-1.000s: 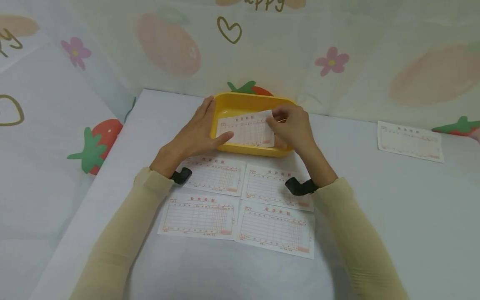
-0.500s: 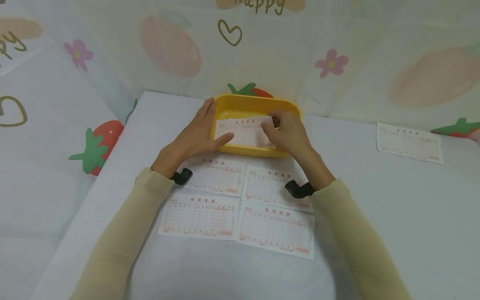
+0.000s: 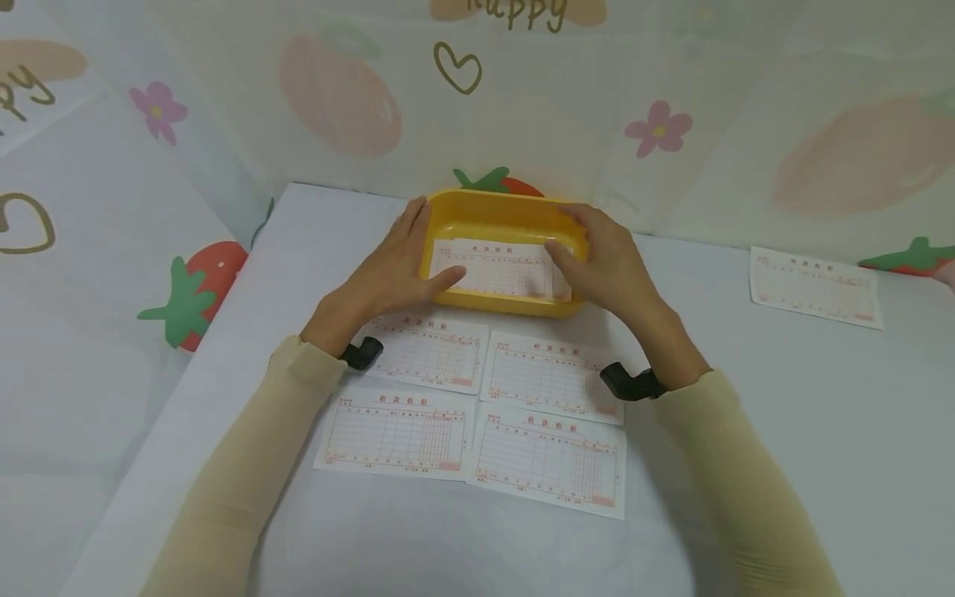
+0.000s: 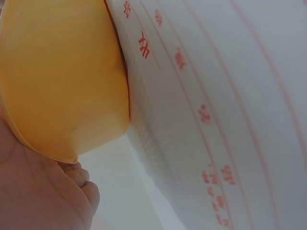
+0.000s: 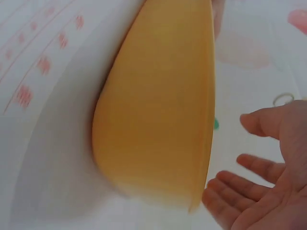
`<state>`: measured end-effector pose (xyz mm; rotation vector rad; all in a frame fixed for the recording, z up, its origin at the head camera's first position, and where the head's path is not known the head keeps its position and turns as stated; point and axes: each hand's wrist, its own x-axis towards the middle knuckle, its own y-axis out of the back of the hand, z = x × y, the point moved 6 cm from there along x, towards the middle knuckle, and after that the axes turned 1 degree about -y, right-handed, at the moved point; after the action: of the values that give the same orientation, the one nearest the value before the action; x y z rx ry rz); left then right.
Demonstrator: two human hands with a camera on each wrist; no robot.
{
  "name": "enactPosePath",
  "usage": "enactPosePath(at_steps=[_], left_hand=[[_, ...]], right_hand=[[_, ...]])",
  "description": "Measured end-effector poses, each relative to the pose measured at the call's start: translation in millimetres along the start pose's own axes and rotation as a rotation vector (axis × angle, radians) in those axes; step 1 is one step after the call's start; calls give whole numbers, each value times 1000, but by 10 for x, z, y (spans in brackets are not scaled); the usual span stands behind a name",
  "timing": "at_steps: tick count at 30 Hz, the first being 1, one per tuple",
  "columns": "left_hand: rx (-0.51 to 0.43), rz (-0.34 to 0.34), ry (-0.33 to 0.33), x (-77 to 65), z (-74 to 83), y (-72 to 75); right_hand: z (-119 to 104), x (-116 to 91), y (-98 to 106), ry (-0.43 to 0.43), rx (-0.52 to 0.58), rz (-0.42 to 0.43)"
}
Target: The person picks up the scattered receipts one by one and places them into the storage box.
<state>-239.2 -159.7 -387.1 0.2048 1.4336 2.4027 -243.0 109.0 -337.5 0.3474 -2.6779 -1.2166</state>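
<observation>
A yellow plastic tray stands at the back of the table, with red-printed receipt slips lying inside it. My left hand holds the tray's left end, thumb over the front rim and fingers along the outer side; in the left wrist view its fingertips bend beside the tray's corner. At the tray's right end is my right hand, fingers and thumb spread over the rim with nothing held. The right wrist view shows that right hand with loose, parted fingers beside the tray wall.
Several receipt slips lie in two rows before the tray, including a front left slip and a front right slip. Another slip lies far right. A patterned cloth hangs behind the white table.
My right hand lowered a receipt slip flat into the tray, let it go and moved right to the tray's right end with fingers parted. The left hand stayed in place.
</observation>
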Motion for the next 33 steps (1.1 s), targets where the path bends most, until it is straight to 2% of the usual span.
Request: enactPosePath(at_steps=[6,11,19,27,33], left_hand=[[9,4,1,15,1,-12],[6,11,-4,28,4,-13],[17,8,0,22,7,-5],[-3,2,1,29,11,-13],[6,5,4,32,1,-24]], right_hand=[[122,-76,195,31,21,64],[271,-146,353,36,-8,106],[636,-277,595,26,-2,171],[1013,-373,738,-8,20,192],[1271,-442,895,-64,-13,199]])
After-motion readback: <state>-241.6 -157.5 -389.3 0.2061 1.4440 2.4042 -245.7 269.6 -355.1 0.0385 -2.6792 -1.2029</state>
